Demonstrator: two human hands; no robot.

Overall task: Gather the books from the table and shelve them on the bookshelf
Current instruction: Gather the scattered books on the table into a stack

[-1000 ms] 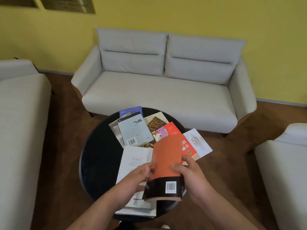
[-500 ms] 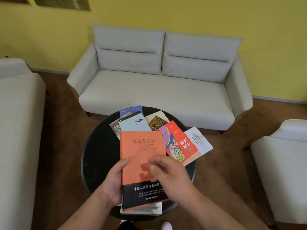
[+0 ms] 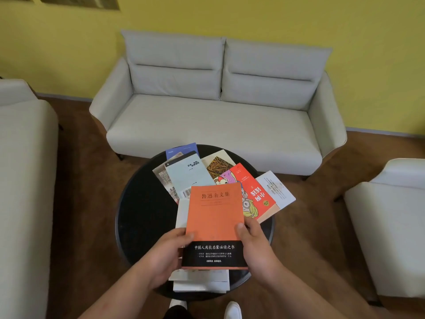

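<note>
- An orange paperback book with a black band across its lower cover (image 3: 215,212) is held front-cover-up above the near half of a round black desk (image 3: 138,217).
- The book's left edge is gripped by the left hand (image 3: 169,254), with the thumb laid on the cover where orange meets black.
- Its right edge is gripped by the right hand (image 3: 255,245), with the thumb likewise on top of the cover; both hands are closed on this one book.
- Beneath the held book, a stack of white books (image 3: 202,280) is seen lying flat at the near edge of the desk.
- A pale blue book with a barcode (image 3: 186,176) lies on the far part of the desk, overlapping a grey photo-covered book (image 3: 162,178) and a darker blue book (image 3: 181,148) behind it.
- To its right, a cream book with a brown woven pattern (image 3: 217,164) is partly covered by a red book with a cartoon figure (image 3: 253,194).
- A white book with small print (image 3: 276,187) lies at the right, jutting past the desk's rim.
- A light grey two-seat sofa (image 3: 218,116) is placed behind the desk against a yellow wall (image 3: 276,19).
- No bookshelf is shown in the head view.
</note>
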